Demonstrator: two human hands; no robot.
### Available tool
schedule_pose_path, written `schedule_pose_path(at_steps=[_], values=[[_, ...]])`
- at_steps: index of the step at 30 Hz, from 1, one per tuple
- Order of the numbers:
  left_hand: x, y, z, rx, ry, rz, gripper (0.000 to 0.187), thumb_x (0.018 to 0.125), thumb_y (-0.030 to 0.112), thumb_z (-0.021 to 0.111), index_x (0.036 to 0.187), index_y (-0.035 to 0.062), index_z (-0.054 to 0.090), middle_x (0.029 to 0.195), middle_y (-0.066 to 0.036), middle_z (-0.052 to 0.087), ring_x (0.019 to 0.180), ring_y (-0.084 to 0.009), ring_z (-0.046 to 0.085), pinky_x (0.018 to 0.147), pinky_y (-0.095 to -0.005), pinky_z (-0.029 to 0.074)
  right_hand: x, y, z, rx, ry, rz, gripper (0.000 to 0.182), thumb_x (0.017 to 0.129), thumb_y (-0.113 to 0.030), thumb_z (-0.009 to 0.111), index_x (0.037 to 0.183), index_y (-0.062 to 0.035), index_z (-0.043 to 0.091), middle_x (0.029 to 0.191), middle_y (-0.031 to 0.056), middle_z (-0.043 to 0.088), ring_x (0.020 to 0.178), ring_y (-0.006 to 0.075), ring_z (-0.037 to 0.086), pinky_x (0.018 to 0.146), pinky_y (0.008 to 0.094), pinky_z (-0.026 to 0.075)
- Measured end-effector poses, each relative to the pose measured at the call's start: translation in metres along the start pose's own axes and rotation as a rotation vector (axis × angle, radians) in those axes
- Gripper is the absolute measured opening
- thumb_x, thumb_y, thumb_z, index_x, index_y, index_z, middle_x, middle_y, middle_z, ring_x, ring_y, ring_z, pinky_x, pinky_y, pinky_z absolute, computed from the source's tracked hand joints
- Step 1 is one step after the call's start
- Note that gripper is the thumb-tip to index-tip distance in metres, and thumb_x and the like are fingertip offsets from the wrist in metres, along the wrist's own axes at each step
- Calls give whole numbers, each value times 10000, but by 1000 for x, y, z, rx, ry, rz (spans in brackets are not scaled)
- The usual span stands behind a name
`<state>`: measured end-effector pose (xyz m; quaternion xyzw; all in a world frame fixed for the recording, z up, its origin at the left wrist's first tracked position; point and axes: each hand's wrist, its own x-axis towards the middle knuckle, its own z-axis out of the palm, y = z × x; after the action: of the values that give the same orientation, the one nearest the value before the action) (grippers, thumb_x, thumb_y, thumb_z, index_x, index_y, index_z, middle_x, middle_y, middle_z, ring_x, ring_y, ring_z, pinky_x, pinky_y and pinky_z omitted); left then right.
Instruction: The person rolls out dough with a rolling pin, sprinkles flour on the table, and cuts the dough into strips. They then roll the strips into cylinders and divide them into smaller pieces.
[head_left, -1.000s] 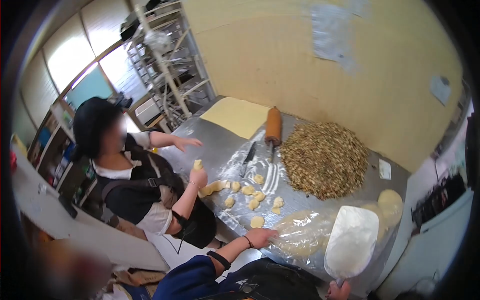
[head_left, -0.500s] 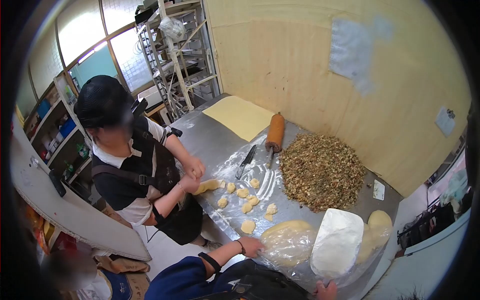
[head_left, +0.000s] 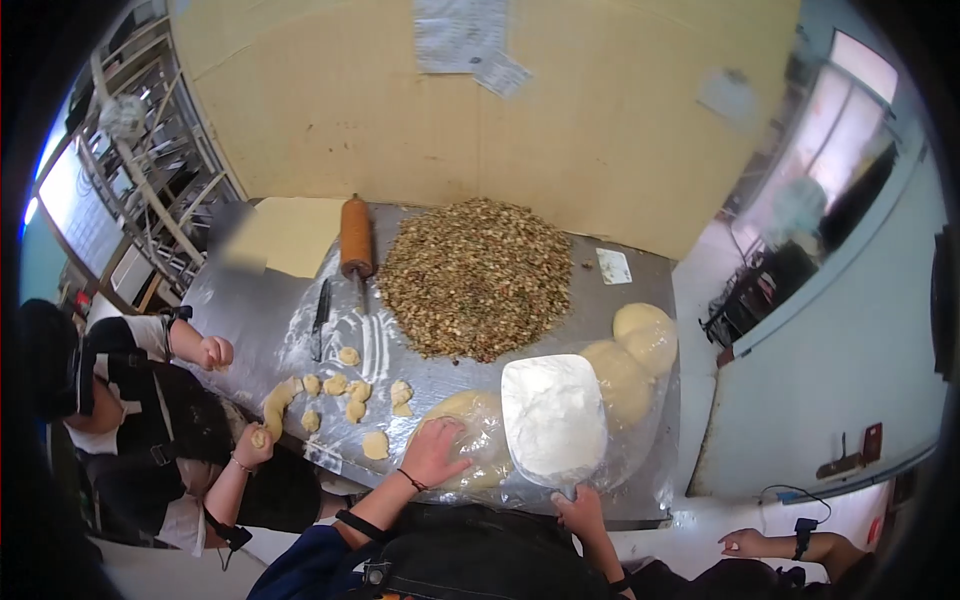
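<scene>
The steel surface [head_left: 250,300] fills the middle of the view, a wall behind it at twelve o'clock; on it, toward twelve, lies a broad heap of chopped nuts or seeds [head_left: 475,275]; at five o'clock from the heap, lumps of pale dough [head_left: 625,365] sit under a sheet of clear plastic [head_left: 660,440]; at ten o'clock a flat yellow sheet of dough [head_left: 290,235] lies beside a wooden rolling pin [head_left: 356,235]; a knife [head_left: 320,315] rests just below the pin in a dusting of flour; small cut pieces of dough [head_left: 350,385] are scattered at eight o'clock.

The person's left hand [head_left: 435,455] lies palm down, fingers spread, on the nearest plastic-covered dough lump [head_left: 470,420]; its grip is open, pressing rather than clasping. The right hand [head_left: 580,512] has its grip closed on the handle of a scoop [head_left: 553,418] heaped with flour, held level just above the plastic at six o'clock.

A co-worker at nine o'clock holds a small piece in one hand [head_left: 255,440], the other hand [head_left: 213,352] raised nearby.

To do this well, I judge the scoop should be kept flat so no flour spills onto the plastic; the left hand should steady the lump without dragging the film.
</scene>
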<state>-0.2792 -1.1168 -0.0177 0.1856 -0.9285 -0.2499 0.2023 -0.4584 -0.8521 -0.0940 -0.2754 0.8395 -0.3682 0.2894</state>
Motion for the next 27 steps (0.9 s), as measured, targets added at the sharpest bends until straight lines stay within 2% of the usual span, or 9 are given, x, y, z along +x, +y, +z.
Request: schedule_pose_path(at_steps=[4, 7, 9, 12, 17, 19, 20, 22, 27], values=[[8, -4, 17, 136, -51, -27, 362, 707, 253, 663, 996, 78, 532, 988, -136, 527, 941, -323, 509, 787, -424, 425, -1, 16, 6, 88, 1, 12, 237, 771, -152, 635, 669, 19, 507, 518, 81, 537, 433, 149, 549, 405, 294, 431], [15, -24, 22, 162, -118, -162, 281, 727, 219, 626, 940, 62, 532, 917, -165, 533, 878, -343, 524, 727, -431, 439, -16, -39, -23, 148, -42, 168, 231, 770, -136, 641, 668, 14, 498, 526, 75, 534, 431, 146, 541, 400, 291, 426], [20, -42, 24, 142, -25, -266, 225, 759, 207, 591, 894, 41, 522, 854, -182, 527, 818, -362, 527, 694, -442, 446, -17, -30, -23, 144, -21, 181, 231, 767, -132, 646, 670, 13, 495, 526, 74, 530, 430, 146, 538, 397, 290, 424], [28, -60, 19, 117, 69, -335, 222, 789, 211, 564, 897, 23, 520, 864, -189, 526, 827, -367, 523, 715, -449, 444, -17, -33, -30, 199, 17, 223, 229, 765, -122, 652, 681, 15, 488, 527, 75, 525, 427, 146, 534, 389, 289, 422], [24, -80, 17, 4, 72, -380, 264, 773, 215, 625, 912, 17, 519, 874, -175, 529, 846, -347, 530, 729, -416, 446, 0, -12, -41, 213, 99, 250, 210, 763, -95, 646, 707, 19, 479, 523, 80, 518, 425, 144, 525, 375, 287, 422], [18, -88, 18, -75, 142, -213, 287, 762, 211, 648, 946, 29, 523, 890, -157, 538, 839, -323, 539, 735, -393, 446, 10, 10, -40, 77, 203, 104, 196, 762, -83, 637, 708, 17, 477, 522, 81, 515, 422, 141, 516, 366, 287, 415], [12, -90, 17, -76, 141, -213, 287, 762, 211, 648, 946, 29, 523, 890, -157, 538, 839, -323, 539, 735, -393, 446, 11, 9, -42, 76, 204, 105, 196, 762, -83, 637, 708, 17, 477, 522, 81, 515, 422, 141, 516, 366, 287, 415], [0, -94, 13, -197, 154, -277, 280, 783, 201, 617, 985, 30, 524, 924, -151, 547, 849, -311, 545, 757, -384, 442, 19, -3, -50, 304, 194, 250, 191, 758, -81, 629, 698, 5, 470, 519, 78, 512, 420, 143, 514, 364, 283, 407], [-35, -107, -1, -191, 274, -438, 273, 786, 174, 581, 1002, 19, 521, 949, -157, 550, 881, -319, 544, 792, -389, 434, 37, -11, -50, 348, 245, 248, 201, 766, -116, 618, 702, -6, 462, 517, 66, 503, 400, 149, 491, 361, 282, 390]])
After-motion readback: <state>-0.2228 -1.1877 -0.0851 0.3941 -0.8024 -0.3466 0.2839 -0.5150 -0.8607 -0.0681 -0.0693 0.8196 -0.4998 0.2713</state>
